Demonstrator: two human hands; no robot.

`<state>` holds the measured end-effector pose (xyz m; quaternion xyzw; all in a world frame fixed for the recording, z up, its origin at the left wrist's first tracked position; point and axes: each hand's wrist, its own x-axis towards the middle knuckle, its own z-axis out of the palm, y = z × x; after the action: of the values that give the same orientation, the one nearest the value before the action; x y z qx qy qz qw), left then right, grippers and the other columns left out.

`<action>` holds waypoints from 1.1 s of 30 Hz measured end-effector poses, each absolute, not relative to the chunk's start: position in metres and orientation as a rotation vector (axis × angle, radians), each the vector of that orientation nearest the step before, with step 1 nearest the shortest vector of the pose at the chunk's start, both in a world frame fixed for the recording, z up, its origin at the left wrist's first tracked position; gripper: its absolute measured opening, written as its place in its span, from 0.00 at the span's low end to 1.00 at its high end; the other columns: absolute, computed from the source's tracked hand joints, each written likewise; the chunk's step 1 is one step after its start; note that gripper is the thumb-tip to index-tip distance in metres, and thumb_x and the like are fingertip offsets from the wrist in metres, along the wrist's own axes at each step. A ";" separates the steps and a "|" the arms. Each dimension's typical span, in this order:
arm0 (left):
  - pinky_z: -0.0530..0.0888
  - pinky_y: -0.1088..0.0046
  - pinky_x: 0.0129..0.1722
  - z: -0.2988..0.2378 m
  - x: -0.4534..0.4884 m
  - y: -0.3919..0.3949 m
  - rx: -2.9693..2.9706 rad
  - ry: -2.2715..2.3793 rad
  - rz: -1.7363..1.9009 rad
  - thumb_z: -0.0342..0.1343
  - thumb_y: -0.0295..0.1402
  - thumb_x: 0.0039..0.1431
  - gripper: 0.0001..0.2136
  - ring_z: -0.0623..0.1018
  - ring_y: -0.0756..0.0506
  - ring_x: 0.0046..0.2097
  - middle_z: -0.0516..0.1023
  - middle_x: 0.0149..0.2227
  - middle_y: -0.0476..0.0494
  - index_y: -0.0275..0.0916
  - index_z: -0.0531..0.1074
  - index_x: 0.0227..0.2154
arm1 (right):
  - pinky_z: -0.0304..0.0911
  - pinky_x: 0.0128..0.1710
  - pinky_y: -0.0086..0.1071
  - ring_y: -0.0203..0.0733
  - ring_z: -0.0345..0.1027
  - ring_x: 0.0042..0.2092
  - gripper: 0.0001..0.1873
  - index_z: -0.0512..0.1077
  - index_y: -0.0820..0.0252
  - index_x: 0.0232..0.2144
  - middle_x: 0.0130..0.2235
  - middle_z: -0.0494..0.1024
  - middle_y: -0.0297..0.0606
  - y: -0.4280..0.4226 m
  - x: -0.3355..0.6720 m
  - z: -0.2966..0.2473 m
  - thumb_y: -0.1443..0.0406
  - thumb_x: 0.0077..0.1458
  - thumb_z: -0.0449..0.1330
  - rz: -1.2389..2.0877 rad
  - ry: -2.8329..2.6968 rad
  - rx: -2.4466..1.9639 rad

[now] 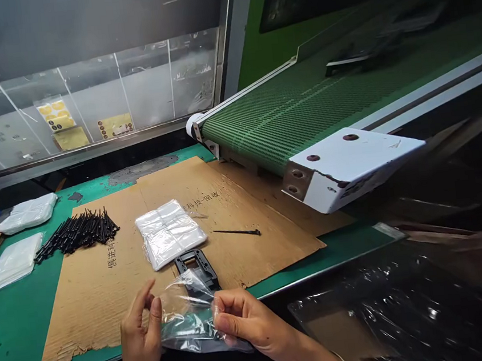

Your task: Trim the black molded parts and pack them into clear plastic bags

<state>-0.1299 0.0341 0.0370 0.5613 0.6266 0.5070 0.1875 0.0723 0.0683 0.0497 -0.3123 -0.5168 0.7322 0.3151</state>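
- Head view: right hand (247,324)'s pinching a clear bag (186,328) by the near edge of the table (6,326); left hand (139,330)'s loosely open right beside it, can't tell if it's touching.
- Bag overlaps the black frame (195,260) sitting on the cardboard (94,305), no clue if any of it's inside.
- Stack of bags (171,234) just beyond the frame.
- Pile of black ties (81,230) off left, loose tie (235,232) to the right, green conveyor (269,120) jutting over behind.

Colourless bag (181,312), black frame (208,269), brown cardboard (241,261) with black lettering (203,200), green ridged belt (269,120)
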 end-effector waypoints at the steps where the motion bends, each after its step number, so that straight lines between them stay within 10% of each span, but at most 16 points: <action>1: 0.68 0.69 0.35 0.038 -0.126 0.031 1.637 1.845 1.560 0.56 0.38 0.52 0.12 0.72 0.45 0.34 0.74 0.30 0.46 0.40 0.74 0.38 | 0.44 0.20 0.26 0.28 0.48 0.19 0.28 0.58 0.59 0.19 0.16 0.58 0.25 0.066 0.074 0.051 0.44 0.39 0.63 1.881 -1.375 -0.848; 8: 0.65 0.74 0.29 0.032 -0.083 0.005 1.358 1.093 1.120 0.55 0.43 0.53 0.12 0.68 0.49 0.28 0.69 0.24 0.49 0.39 0.70 0.26 | 0.49 0.25 0.30 0.34 0.54 0.23 0.24 0.58 0.59 0.17 0.20 0.62 0.32 0.043 0.064 0.057 0.50 0.57 0.50 1.003 -1.993 -0.863; 19: 0.70 0.77 0.27 0.017 -0.085 0.011 0.094 0.827 1.466 0.68 0.33 0.38 0.13 0.69 0.53 0.23 0.69 0.20 0.53 0.37 0.70 0.26 | 0.49 0.22 0.26 0.32 0.49 0.22 0.23 0.52 0.57 0.15 0.18 0.55 0.26 0.064 0.078 0.048 0.53 0.48 0.59 1.163 -1.405 -1.235; 25: 0.59 0.84 0.17 -0.003 -0.072 0.019 0.517 1.309 1.701 0.63 0.38 0.46 0.16 0.60 0.57 0.16 0.61 0.16 0.60 0.41 0.58 0.26 | 0.52 0.21 0.25 0.32 0.52 0.20 0.18 0.57 0.56 0.29 0.18 0.60 0.25 0.060 0.057 0.048 0.50 0.51 0.57 1.460 -1.159 -1.023; 30: 0.70 0.69 0.35 -0.023 -0.081 0.017 1.129 1.729 1.958 0.62 0.35 0.46 0.16 0.73 0.46 0.34 0.73 0.34 0.46 0.41 0.67 0.39 | 0.51 0.23 0.29 0.34 0.56 0.23 0.16 0.65 0.59 0.24 0.20 0.65 0.31 0.047 0.040 0.047 0.59 0.60 0.48 0.930 -2.039 -0.760; 33: 0.69 0.73 0.29 -0.021 -0.094 0.012 1.766 1.714 1.926 0.54 0.28 0.54 0.10 0.72 0.50 0.27 0.75 0.27 0.49 0.43 0.71 0.40 | 0.53 0.25 0.31 0.36 0.59 0.23 0.18 0.67 0.60 0.23 0.21 0.69 0.35 0.050 0.039 0.050 0.63 0.62 0.44 0.624 -2.267 -0.633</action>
<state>-0.0937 0.0122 -0.0208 0.5650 0.5485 0.6163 0.0083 0.0394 0.0503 0.0496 -0.2440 -0.8736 0.2404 0.3457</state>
